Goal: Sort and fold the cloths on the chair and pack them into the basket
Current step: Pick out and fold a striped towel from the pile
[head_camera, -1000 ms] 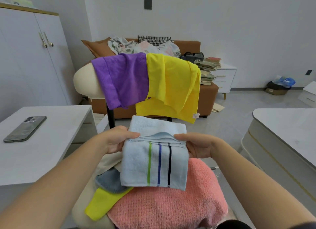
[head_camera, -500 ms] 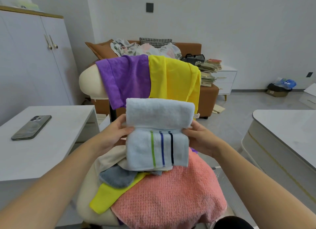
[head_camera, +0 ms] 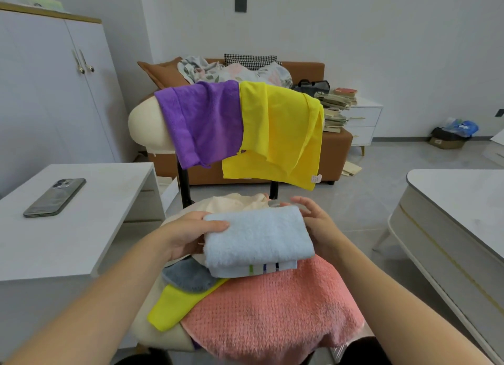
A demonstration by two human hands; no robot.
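Chair seat carried a pink towel. Folded blue towel rested on it; judged best squared at the corners and pressed flat before lifting. Long axis ran left-right, striped hem toward the wearer. Left hand pinched its left edge; right hand lay open beside the right edge.

Bright, even indoor light; soft faint shadows; sharp centre; wide-angle bending at edges; no glare.

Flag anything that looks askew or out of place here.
Nothing spilled or damaged. The yellow cloth on the chair back hangs crooked and bunched, its right corner drooping below the purple cloth beside it. The towel in the left hand is folded neatly.
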